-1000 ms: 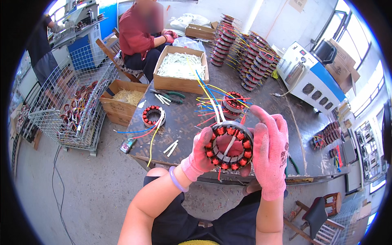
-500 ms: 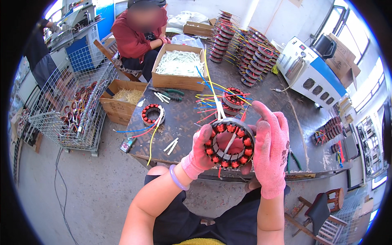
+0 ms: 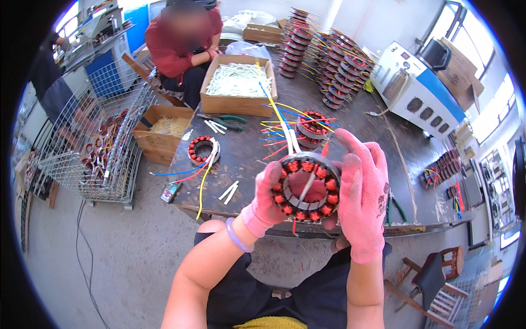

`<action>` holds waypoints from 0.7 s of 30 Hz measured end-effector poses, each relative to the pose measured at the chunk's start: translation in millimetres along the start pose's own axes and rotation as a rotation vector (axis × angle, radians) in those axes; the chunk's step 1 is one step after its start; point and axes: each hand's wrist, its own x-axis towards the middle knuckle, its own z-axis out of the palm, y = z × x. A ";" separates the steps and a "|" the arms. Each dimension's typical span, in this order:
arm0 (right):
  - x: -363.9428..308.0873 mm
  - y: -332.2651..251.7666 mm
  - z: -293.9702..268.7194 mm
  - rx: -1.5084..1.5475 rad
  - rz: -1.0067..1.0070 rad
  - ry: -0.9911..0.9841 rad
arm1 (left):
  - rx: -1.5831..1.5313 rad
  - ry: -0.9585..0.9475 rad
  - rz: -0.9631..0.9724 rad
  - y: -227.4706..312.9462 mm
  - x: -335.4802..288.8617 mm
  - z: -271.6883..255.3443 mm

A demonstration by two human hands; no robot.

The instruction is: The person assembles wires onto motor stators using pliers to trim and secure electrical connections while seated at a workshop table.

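Just above the table's near edge I hold a motor stator (image 3: 310, 211), a dark ring wound with red coils, its open bore facing me. My left hand (image 3: 266, 197), in a pink glove, closes on the ring's left side. My right hand (image 3: 362, 203), also gloved, wraps the right side, its index finger raised; some fingertips are hidden behind the ring. White sleeves (image 3: 293, 143) stand up from the stator's top, with yellow and blue leads rising from them. A white strip crosses the bore. Beyond it, more stators (image 3: 313, 130) sit on the table.
Left on the dark table (image 3: 246, 159) lie another stator (image 3: 195, 146), loose white sleeves (image 3: 229, 193) and green-handled pliers (image 3: 230, 126). Farther back stand a carton of white sleeves (image 3: 238, 107) and stator stacks (image 3: 342, 82). A blue-white machine (image 3: 419, 98) stands right; a person sits opposite.
The stator has turned slightly in my hands, and its yellow lead leans farther left. Its white sleeves look more spread apart. The view has shifted a little; both hands still hold the ring.
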 end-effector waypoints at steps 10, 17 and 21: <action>-37.5 45.6 -30.6 0.196 0.070 0.374 | 0.056 0.072 -0.162 21.7 10.8 1.5; -128.9 110.5 -24.0 0.132 0.346 0.433 | 1.980 -0.169 0.019 9.1 16.3 -10.1; -166.6 121.5 -14.4 0.057 0.444 0.287 | 2.026 -0.218 -0.083 -8.4 17.8 -16.3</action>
